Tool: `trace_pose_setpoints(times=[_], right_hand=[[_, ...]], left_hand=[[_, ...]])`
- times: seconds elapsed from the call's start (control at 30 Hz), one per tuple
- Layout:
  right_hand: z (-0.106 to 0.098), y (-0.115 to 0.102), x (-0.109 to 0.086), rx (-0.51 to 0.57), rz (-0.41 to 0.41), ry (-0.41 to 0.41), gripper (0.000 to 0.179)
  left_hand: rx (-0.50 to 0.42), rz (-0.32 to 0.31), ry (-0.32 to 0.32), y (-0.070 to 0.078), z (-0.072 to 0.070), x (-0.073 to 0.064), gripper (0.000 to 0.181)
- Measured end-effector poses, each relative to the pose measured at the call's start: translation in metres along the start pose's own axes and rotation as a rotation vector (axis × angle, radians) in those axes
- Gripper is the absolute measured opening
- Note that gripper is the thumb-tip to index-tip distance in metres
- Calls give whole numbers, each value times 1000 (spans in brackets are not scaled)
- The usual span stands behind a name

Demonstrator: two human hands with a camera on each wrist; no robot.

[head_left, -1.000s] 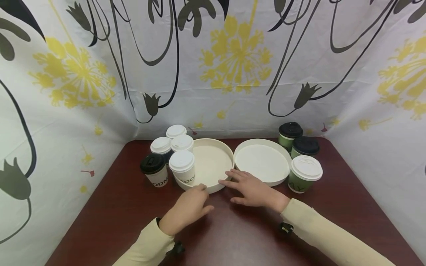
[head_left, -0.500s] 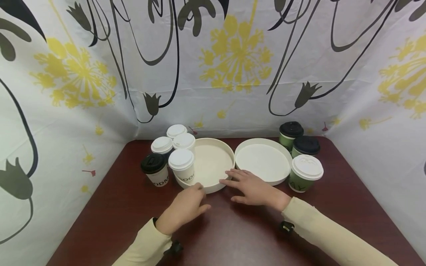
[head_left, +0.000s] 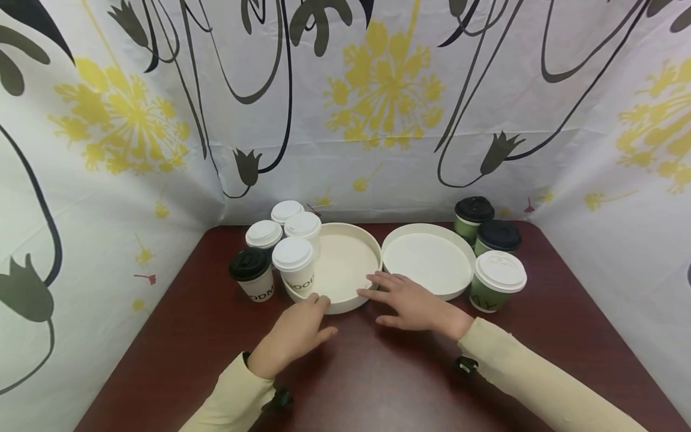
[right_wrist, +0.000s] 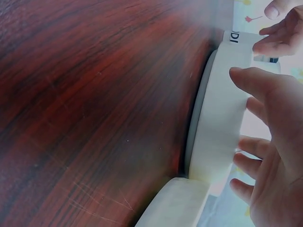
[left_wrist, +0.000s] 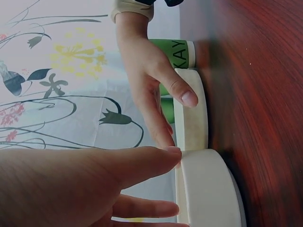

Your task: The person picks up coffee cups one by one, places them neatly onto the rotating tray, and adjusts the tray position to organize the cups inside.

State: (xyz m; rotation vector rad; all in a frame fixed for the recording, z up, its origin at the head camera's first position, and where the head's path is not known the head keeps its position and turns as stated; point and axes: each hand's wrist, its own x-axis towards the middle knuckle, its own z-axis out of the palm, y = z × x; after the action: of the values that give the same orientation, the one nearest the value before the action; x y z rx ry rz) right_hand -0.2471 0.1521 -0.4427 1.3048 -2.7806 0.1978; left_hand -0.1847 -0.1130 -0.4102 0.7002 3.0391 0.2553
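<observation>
My left hand (head_left: 294, 336) touches the front rim of the left cream round tray (head_left: 353, 252) with its fingers; the thumb stands apart. My right hand (head_left: 407, 303), fingers spread, reaches that tray's right front rim. In the right wrist view its fingers (right_wrist: 248, 165) lie loosely along the tray wall. Two white-lidded paper cups stand inside the tray's left part: a front cup (head_left: 294, 264) with dark lettering and a rear cup (head_left: 303, 227). Left of the tray are a black-lidded white cup (head_left: 252, 273) and two more white-lidded cups (head_left: 263, 234), partly hidden.
A second round tray (head_left: 429, 261) touches the left tray's right side. Beside it stand a green cup with a white lid (head_left: 498, 279) and two green cups with black lids (head_left: 474, 216). Patterned cloth (head_left: 345, 150) encloses the dark red table (head_left: 356, 384).
My left hand has slid slightly left along the rim. Both cups in the left tray have shifted clockwise, the front lettering turning, as if the tray turned. My right hand has hardly moved.
</observation>
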Motion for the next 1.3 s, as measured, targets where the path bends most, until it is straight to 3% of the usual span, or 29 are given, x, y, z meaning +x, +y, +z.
trace_pose_setpoints(times=[0.1,0.4,0.83,1.3], right_hand=[[-1,0,0,1,1,-3,63],[-1,3,0,7,-2,-6,63],[-4,6,-1,18,-34,26,62],[-2,6,-1,46,-19,28,62]], left_hand=[[2,-8,-5,1,-1,0,55],[50,-30,-13,-2,-2,-1,46],[13,-33,-15,-7,-4,0,45],[33,-33,-11,-11,-4,1,47]])
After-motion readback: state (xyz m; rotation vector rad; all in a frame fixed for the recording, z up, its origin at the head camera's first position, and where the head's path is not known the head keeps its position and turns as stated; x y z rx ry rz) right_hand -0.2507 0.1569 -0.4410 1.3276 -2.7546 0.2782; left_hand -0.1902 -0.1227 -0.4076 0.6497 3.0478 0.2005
